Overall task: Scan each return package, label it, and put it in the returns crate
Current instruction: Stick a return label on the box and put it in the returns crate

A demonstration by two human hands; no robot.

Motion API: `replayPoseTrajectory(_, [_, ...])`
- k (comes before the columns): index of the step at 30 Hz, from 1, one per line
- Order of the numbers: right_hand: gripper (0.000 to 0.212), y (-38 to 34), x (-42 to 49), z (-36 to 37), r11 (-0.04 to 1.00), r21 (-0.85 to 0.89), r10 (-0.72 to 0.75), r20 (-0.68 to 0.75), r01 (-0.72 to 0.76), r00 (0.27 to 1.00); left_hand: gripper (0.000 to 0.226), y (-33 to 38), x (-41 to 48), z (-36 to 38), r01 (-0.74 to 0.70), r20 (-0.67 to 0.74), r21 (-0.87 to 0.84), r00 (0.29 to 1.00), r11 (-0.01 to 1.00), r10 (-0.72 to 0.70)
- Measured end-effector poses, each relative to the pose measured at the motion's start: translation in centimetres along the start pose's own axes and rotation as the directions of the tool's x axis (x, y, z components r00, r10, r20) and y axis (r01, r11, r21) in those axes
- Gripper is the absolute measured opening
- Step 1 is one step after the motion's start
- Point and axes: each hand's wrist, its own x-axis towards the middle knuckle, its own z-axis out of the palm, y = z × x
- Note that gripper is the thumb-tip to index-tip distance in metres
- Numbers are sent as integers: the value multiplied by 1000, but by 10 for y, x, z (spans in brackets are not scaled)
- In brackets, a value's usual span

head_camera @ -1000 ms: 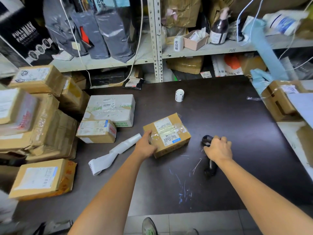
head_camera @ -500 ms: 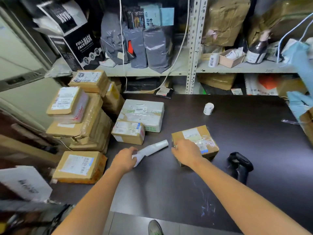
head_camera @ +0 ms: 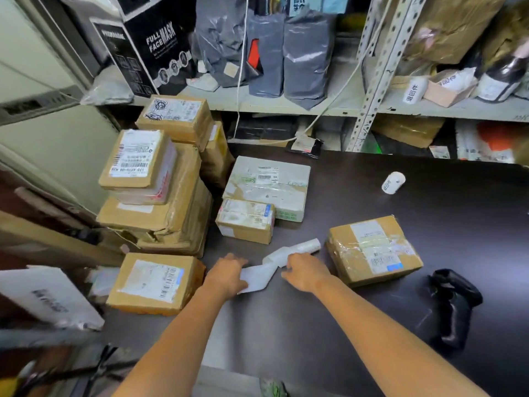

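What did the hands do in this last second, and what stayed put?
The right hand let go of the scanner, touched the box, then moved left to grip the label strip. The left hand left the box and took hold of the strip's near end. The box and stacked parcels stayed put.

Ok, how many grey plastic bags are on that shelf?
3, standing side by side on the shelf: left bag, middle bag, right bag. More may be hidden behind them.
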Motion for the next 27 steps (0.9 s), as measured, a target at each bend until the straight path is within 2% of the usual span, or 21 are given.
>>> replayPoseTrajectory(3, [37,-5,7,7,999,42,-13,102,9,995,42,8,10,1,-28,-24,106,999,994,31])
replayPoseTrajectory(5, [38,-6,12,10,996,87,-30,152,17,988,26,14,13,-2,-38,-76,55,996,998,42])
replayPoseTrajectory(8, [45,-3,17,5,944,322,8,198,-72,980,11,25,18,-10,-66,-169,-217,985,974,29])
replayPoseTrajectory(11, [41,-1,19,-13,725,651,39,285,-223,958,5,41,16,-20,-123,-194,-485,980,866,30])
replayPoseTrajectory(14, [20,1,23,-35,616,768,19,211,-177,977,8,53,15,-25,-130,-191,-626,982,769,10])
replayPoseTrajectory(17, [12,5,35,-53,516,850,93,65,-104,994,24,55,10,-22,-74,-61,-742,997,666,43])
replayPoseTrajectory(19, [10,11,45,-60,568,820,133,-12,-66,991,24,54,6,-19,-40,-9,-755,999,654,51])
replayPoseTrajectory(23, [25,41,92,-38,703,711,134,-92,-29,987,12,50,2,-17,4,7,-777,1000,629,3])
replayPoseTrajectory(25, [31,33,73,-50,742,670,126,-143,3,982,14,49,0,-18,22,20,-773,1000,634,-10])
replayPoseTrajectory(27, [25,18,38,-69,833,554,120,-190,5,975,11,50,-1,-20,12,6,-782,1000,623,-12])
